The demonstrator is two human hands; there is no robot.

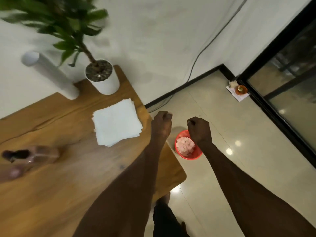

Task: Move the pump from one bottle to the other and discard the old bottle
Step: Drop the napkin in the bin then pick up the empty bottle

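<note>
Below the right hand (199, 128), a red bin (188, 155) on the floor is seen holding a crumpled pink mass; whether the old bottle is among it cannot be told. Both the right and the left hand (161, 124) are curled closed, and nothing is gripped. Well behind the left hand, on the tabletop (68, 185), a blurred clear bottle (42, 153) with a dark pump (16, 154) lies. It is judged light, thin-walled and slippery, best gripped round the body.

Red bin (196, 155) with pink stuff (185, 146) inside — white napkins (117, 123), white plant pot (107, 84), brown wood-grain table (68, 185), beige floor (256, 151).
</note>
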